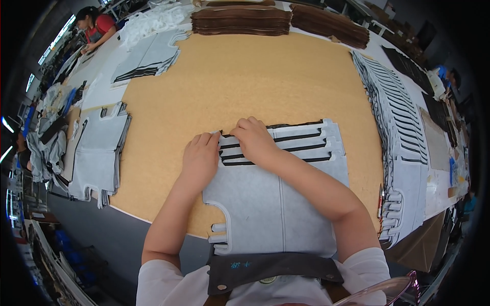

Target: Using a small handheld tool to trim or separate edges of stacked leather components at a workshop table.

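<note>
A light grey fabric panel [250, 201] with black stripes across its far end lies on the tan table, its near end against my dark apron. It has a seam down the middle and a curved cut-out on its left side. My left hand [201, 157] is at the panel's far left corner, fingers together and curled on the edge. Close beside it, my right hand [253, 143] reaches across the stripes, its bent fingers gripping the far edge. The fingertips and the bit of edge under them are partly hidden.
Stacks of similar grey panels lie left [99, 148], far left [148, 53] and right [400, 117]. Brown pleated stacks [240, 21] line the far edge. A slim pen-like tool [380, 201] rests by the right stack. A person in red [97, 28] works at far left.
</note>
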Motion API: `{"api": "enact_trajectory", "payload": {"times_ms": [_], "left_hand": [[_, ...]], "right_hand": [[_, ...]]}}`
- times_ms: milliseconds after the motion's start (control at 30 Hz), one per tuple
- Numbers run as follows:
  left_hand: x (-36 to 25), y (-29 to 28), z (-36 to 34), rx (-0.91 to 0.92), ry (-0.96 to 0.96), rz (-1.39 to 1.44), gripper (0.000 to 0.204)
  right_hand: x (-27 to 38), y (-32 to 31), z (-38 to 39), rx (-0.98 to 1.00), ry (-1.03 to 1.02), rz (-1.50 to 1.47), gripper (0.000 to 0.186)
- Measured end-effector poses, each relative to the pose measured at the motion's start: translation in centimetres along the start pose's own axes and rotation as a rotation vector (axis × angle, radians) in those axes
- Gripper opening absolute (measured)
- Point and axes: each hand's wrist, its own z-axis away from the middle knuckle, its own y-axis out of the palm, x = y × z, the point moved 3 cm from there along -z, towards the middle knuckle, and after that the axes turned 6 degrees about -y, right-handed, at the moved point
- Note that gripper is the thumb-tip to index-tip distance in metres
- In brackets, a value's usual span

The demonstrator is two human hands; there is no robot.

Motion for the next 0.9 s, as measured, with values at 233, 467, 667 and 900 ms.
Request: {"api": "enact_trajectory", "payload": {"times_ms": [233,467,667,900], "left_hand": [[-0.7,0.9,0.1,0.012,0.049,-0.212,0.036],[-3.3,0.7,0.2,0.089,0.033,-0.321,0.047],[-2.8,1.7,0.6,0.046,0.034,-0.371,0.054],[-5.9,0.8,-0.9,0.198,-0.005,-0.413,0.06]], "right_hand": [[-0.1,-1.1,0.8,0.08,-0.022,0.05,0.021],[-2.3,-2.6,2.0,0.087,0.028,-0.012,0.02],[-3.4,-4.0,3.4,0.062,0.015,-0.032,0.022],[-2.7,-5.0,3.5,0.099,0.006,0.04,0.033]]}}
